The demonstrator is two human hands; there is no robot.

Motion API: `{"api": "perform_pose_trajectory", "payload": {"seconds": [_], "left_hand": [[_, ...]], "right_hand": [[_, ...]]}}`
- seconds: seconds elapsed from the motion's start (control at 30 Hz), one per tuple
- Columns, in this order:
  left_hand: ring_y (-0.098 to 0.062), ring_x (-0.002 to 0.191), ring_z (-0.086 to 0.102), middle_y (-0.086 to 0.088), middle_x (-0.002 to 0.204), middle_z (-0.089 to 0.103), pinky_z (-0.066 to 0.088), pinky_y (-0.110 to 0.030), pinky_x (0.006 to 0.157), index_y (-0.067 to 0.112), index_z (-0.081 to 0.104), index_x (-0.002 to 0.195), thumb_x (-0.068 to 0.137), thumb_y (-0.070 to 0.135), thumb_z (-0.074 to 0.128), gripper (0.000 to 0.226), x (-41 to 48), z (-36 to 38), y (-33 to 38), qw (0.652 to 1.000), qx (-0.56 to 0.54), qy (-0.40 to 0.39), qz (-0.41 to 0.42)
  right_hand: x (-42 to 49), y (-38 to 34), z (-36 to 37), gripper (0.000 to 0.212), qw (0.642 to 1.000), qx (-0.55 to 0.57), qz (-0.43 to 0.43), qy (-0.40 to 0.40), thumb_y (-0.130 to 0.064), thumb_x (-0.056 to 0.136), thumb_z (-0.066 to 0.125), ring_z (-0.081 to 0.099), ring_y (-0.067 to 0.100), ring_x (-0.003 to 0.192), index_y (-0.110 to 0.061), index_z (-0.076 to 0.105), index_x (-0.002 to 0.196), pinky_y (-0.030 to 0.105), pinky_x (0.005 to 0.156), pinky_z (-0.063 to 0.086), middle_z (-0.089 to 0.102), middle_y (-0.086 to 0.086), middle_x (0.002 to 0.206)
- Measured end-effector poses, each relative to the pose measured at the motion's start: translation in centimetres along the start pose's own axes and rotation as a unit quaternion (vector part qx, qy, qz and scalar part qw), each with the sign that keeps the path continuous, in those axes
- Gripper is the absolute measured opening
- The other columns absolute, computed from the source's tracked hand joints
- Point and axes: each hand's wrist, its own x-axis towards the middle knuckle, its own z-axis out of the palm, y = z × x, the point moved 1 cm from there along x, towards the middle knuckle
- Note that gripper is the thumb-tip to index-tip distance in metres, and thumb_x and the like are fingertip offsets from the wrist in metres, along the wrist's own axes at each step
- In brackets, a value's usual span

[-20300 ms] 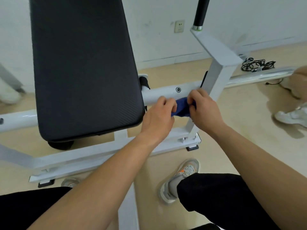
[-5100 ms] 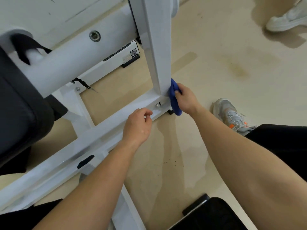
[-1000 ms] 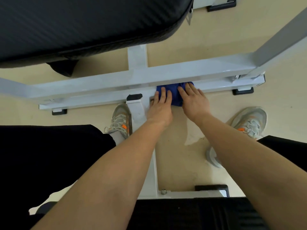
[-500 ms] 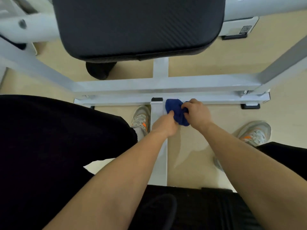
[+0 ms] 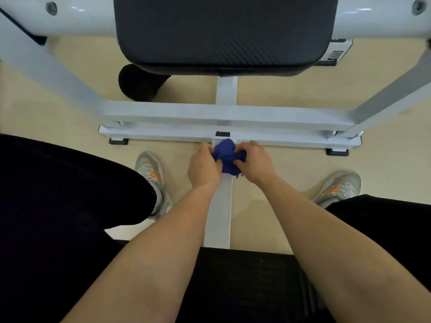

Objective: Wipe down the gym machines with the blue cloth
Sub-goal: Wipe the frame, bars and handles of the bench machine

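Crumpled blue cloth [image 5: 227, 158] sits bunched between left hand [image 5: 203, 166] and right hand [image 5: 253, 162], both pinching it, seemingly against the white metal floor bar [image 5: 219, 210].

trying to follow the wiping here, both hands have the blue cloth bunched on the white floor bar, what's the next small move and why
Probably draw the blue cloth back toward the body along the centre floor bar. Both the left hand and right hand grip it bunched at the bar's far end, beside the cross bar, so the bare stretch nearer the person looks next.
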Motion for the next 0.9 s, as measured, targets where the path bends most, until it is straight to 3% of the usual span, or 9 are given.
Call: {"api": "perform_pose_trajectory", "payload": {"seconds": [0.17, 0.3, 0.43, 0.53, 0.7, 0.77, 0.83, 0.9], "left_hand": [[-0.025, 0.095, 0.054, 0.0, 0.105, 0.059, 0.044, -0.036, 0.078, 0.023, 0.059, 0.098, 0.074, 0.017, 0.071, 0.028, 1.8, 1.5, -0.5, 0.995, 0.055, 0.085, 0.027], [-0.023, 0.088, 0.057, 0.0, 0.112, 0.051, 0.049, -0.037, 0.071, 0.019, 0.055, 0.103, 0.075, 0.013, 0.07, 0.032, 1.2, 3.3, -1.5, 0.998, -0.058, 0.034, 0.013], [-0.019, 0.094, 0.06, 0.0, 0.115, 0.056, 0.053, -0.042, 0.081, 0.016, 0.052, 0.113, 0.08, 0.018, 0.062, 0.035, -0.4, 4.6, -2.7, 0.985, -0.169, -0.015, -0.025], [-0.017, 0.102, 0.061, 0.001, 0.118, 0.06, 0.052, -0.042, 0.089, 0.017, 0.05, 0.123, 0.085, 0.025, 0.058, 0.04, -0.4, 4.9, -2.7, 0.974, -0.217, -0.028, -0.054], [-0.017, 0.095, 0.064, 0.001, 0.109, 0.066, 0.055, -0.038, 0.087, 0.014, 0.052, 0.124, 0.089, 0.019, 0.061, 0.037, 0.9, 5.0, -2.1, 0.962, -0.252, -0.028, -0.097], [-0.018, 0.093, 0.065, 0.002, 0.103, 0.066, 0.054, -0.036, 0.088, 0.013, 0.056, 0.119, 0.089, 0.014, 0.062, 0.03, 1.5, 4.6, -2.2, 0.965, -0.245, -0.004, -0.093], [-0.015, 0.092, 0.064, 0.006, 0.097, 0.064, 0.054, -0.033, 0.088, 0.014, 0.061, 0.113, 0.089, 0.01, 0.063, 0.024, 2.1, 3.8, -1.7, 0.964, -0.253, 0.028, -0.074], [-0.013, 0.094, 0.064, 0.007, 0.1, 0.065, 0.053, -0.03, 0.09, 0.015, 0.062, 0.113, 0.089, 0.009, 0.063, 0.025, 2.8, 3.0, -0.9, 0.957, -0.278, 0.046, -0.064]], "right_hand": [[2.3, -0.1, 2.5, 0.032, 0.999, -0.001, 0.019, 0.037, -0.015, 0.084, 0.064, 0.056, 0.025, 0.103, -0.019, 0.064, 0.116, 0.035, 0.081, 0.05, 0.051, 0.003, 0.121], [2.2, 0.5, 4.1, 0.025, 0.99, -0.092, 0.026, 0.105, -0.019, 0.081, 0.062, 0.05, 0.029, 0.104, -0.02, 0.071, 0.104, 0.037, 0.083, 0.045, 0.05, 0.007, 0.12], [1.8, 0.3, 4.8, 0.012, 0.997, 0.056, 0.047, 0.03, -0.011, 0.085, 0.052, 0.053, 0.019, 0.082, -0.013, 0.062, 0.092, 0.03, 0.069, 0.04, 0.057, 0.0, 0.097], [1.6, -0.3, 5.3, 0.016, 0.987, 0.14, 0.076, 0.012, -0.012, 0.087, 0.05, 0.056, 0.016, 0.076, -0.012, 0.057, 0.102, 0.029, 0.065, 0.044, 0.059, -0.004, 0.085], [2.4, -0.4, 6.2, 0.022, 0.978, 0.169, 0.118, -0.024, -0.02, 0.099, 0.047, 0.062, 0.022, 0.092, -0.01, 0.055, 0.117, 0.034, 0.078, 0.049, 0.066, 0.004, 0.104], [2.7, -0.1, 6.0, 0.022, 0.976, 0.178, 0.126, -0.014, -0.019, 0.097, 0.051, 0.064, 0.022, 0.092, -0.01, 0.058, 0.116, 0.034, 0.077, 0.049, 0.068, 0.004, 0.104], [3.1, 0.0, 5.5, 0.017, 0.973, 0.193, 0.127, 0.02, -0.02, 0.093, 0.056, 0.066, 0.023, 0.082, -0.012, 0.063, 0.106, 0.04, 0.073, 0.054, 0.071, 0.004, 0.093], [3.4, -0.4, 4.8, 0.015, 0.968, 0.209, 0.124, 0.063, -0.023, 0.09, 0.059, 0.067, 0.02, 0.074, -0.015, 0.066, 0.101, 0.037, 0.068, 0.056, 0.072, 0.0, 0.085]]}}
